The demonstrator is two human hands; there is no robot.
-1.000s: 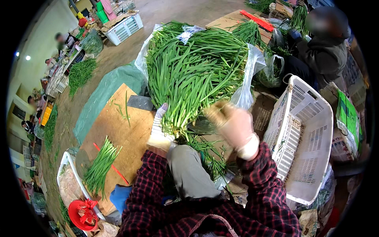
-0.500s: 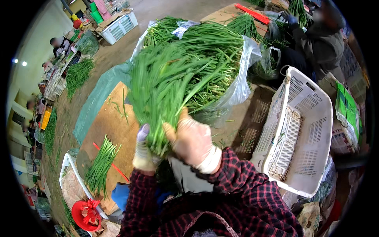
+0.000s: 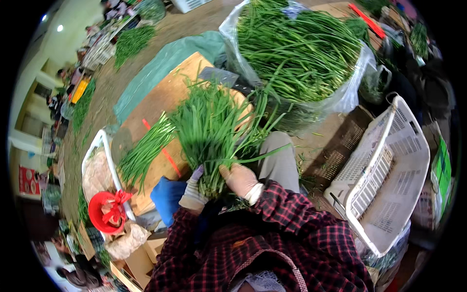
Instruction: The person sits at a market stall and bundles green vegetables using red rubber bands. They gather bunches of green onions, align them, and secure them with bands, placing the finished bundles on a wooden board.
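Note:
A large bunch of garlic chives (image 3: 206,126) stands with its leaves fanned away from me and its pale stem ends close to my lap. My left hand (image 3: 193,191), in a pale glove, is closed round the stems from the left. At the right side of the bunch my right hand (image 3: 239,180), also gloved, has thumb and fingers pinched on some stems and leaves. Several loose leaves stick out past it to the right. On the wooden board (image 3: 141,129) a smaller bunch of chives (image 3: 148,151) lies across a red tie strip (image 3: 170,161).
A clear plastic bag (image 3: 348,95) full of chives stands ahead right. At the right is a white plastic crate (image 3: 384,185). A red bowl (image 3: 104,212) with red ties sits lower left, beside a white-framed seat (image 3: 104,146). Green sheeting (image 3: 170,63) lies beyond the board.
Both hands have drawn the bunch down toward my lap, away from the bag of chives. The view has swung to the left, showing more of the board.

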